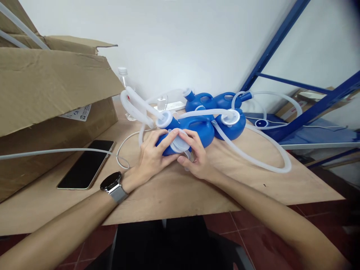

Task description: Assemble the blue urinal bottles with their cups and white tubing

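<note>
Near the middle of the table, both my hands are closed around a translucent white cap (180,144) at the front of a blue plastic bottle (167,150). My left hand (152,155) wraps the cap and bottle from the left, forefinger over the cap's top. My right hand (198,156) grips the cap's right side, its thumb low beside a small clear strip (188,154). My hands hide most of this bottle. Right behind it lies a blue bottle with a moulded handle (198,120); a white cap with a hose (164,119) stands on its neck.
More blue bottles (232,129) with translucent hoses (261,162) lie behind and to the right. An open cardboard box (56,75) stands at left, beside a phone (87,165) crossed by a pale tube. A power strip (176,106) and blue shelf frame (281,35) are further back.
</note>
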`<state>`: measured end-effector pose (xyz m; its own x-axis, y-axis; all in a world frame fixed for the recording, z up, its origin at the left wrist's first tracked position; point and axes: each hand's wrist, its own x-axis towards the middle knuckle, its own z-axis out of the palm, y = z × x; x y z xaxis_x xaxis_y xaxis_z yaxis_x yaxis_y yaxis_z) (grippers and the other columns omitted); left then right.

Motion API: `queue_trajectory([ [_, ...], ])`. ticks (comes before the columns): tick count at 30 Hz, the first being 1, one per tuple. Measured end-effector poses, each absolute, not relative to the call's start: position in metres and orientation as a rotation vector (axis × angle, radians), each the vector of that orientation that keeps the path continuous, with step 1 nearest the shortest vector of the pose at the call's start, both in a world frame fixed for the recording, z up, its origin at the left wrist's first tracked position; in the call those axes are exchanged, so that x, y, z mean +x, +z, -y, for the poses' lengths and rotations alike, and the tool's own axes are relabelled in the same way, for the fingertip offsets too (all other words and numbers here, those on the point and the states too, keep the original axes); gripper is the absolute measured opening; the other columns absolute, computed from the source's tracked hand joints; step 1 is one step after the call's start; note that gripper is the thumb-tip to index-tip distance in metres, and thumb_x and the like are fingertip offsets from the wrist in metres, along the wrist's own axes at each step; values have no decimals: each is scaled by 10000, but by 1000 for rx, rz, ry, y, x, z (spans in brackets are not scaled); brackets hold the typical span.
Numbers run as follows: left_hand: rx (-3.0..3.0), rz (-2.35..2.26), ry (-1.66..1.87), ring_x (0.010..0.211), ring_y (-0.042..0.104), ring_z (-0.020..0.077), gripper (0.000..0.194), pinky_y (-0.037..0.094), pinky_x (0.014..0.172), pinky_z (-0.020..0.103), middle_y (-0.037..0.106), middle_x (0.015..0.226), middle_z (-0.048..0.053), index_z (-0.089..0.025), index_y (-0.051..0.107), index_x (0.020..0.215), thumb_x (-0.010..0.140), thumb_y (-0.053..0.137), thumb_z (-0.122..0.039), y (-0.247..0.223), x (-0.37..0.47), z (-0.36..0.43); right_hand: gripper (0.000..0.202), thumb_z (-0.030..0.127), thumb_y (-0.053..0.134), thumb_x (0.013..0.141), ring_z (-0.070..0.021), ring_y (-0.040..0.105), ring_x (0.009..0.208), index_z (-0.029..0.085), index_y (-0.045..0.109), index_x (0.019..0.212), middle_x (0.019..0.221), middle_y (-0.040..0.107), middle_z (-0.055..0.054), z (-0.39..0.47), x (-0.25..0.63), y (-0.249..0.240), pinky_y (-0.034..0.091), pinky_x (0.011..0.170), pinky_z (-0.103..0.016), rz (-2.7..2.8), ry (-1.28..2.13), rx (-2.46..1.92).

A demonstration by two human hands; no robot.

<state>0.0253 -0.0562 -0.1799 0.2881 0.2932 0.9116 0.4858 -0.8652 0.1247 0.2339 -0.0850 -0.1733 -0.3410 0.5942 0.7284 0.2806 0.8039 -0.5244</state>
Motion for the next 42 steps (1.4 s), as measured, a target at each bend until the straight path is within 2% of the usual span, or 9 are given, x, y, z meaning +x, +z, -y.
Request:
queue_trajectory([
  [3, -2319, 704, -1692, 1149, 736, 294, 680, 629, 955, 458, 700, 1296, 109, -310, 424, 1579, 1002, 760, -440, -177, 25, 55, 838, 747, 599, 1009, -349, 536, 1498, 355, 396, 1721, 1624, 535, -109, 77, 238, -182, 450, 1274, -594, 1911, 538, -600],
  [5, -2259, 654, -1738, 1148, 745, 296, 753, 635, 959, 470, 707, 1306, 111, -299, 379, 1592, 974, 786, -433, -177, 26, 52, 882, 755, 616, 996, -339, 565, 1486, 336, 361, 1729, 1630, 549, -120, 74, 237, -186, 476, 1260, -562, 1822, 658, -591],
  [9, -2222, 603, -1746, 1143, 744, 300, 769, 639, 942, 477, 696, 1307, 127, -284, 358, 1588, 969, 785, -446, -181, 24, 44, 685, 677, 727, 972, -315, 657, 1393, 281, 616, 1520, 1506, 668, -131, 76, 234, -185, 557, 1182, -492, 1735, 764, -667],
  [13, -2205, 528, -1710, 1088, 741, 288, 793, 649, 880, 474, 669, 1280, 119, -297, 338, 1556, 946, 825, -438, -184, 20, 44, 488, 582, 644, 1067, -249, 770, 1154, 285, 663, 1454, 1263, 794, -89, 81, 233, -176, 642, 1012, -416, 1617, 741, -722],
  [18, -2251, 539, -1641, 1372, 640, 349, 669, 621, 1018, 587, 533, 1537, 162, -376, 378, 1413, 934, 844, -379, -176, 18, 47, 276, 473, 642, 1094, -227, 763, 1113, 247, 778, 1177, 1198, 800, -81, 78, 234, -174, 628, 992, -380, 1699, 631, -635],
  [25, -2209, 412, -1586, 1355, 680, 314, 497, 632, 1012, 501, 593, 1524, 158, -329, 451, 1372, 999, 774, -383, -171, 12, 41, 425, 621, 613, 1074, -259, 725, 1249, 247, 752, 1221, 1270, 780, -90, 75, 232, -178, 584, 1122, -444, 1666, 848, -663],
  [32, -2231, 389, -1551, 1259, 738, 323, 499, 651, 982, 537, 679, 1395, 150, -320, 425, 1386, 1022, 726, -480, -168, 8, 36, 485, 656, 735, 983, -254, 753, 1241, 256, 764, 1255, 1265, 808, -78, 69, 235, -177, 606, 1112, -435, 1641, 958, -681],
  [36, -2221, 404, -1449, 1216, 745, 318, 491, 661, 958, 529, 680, 1348, 132, -333, 454, 1398, 1010, 748, -400, -167, 6, 38, 477, 647, 794, 937, -248, 785, 1180, 256, 794, 1211, 1197, 832, -69, 65, 237, -175, 620, 1090, -431, 1616, 1031, -701],
  [42, -2263, 258, -1491, 1257, 713, 323, 576, 632, 1016, 537, 602, 1456, 123, -356, 506, 1398, 927, 824, -264, -172, 3, 35, 395, 609, 832, 918, -233, 788, 1055, 252, 864, 1083, 1053, 838, -48, 58, 250, -171, 628, 1009, -414, 1652, 1174, -649],
])
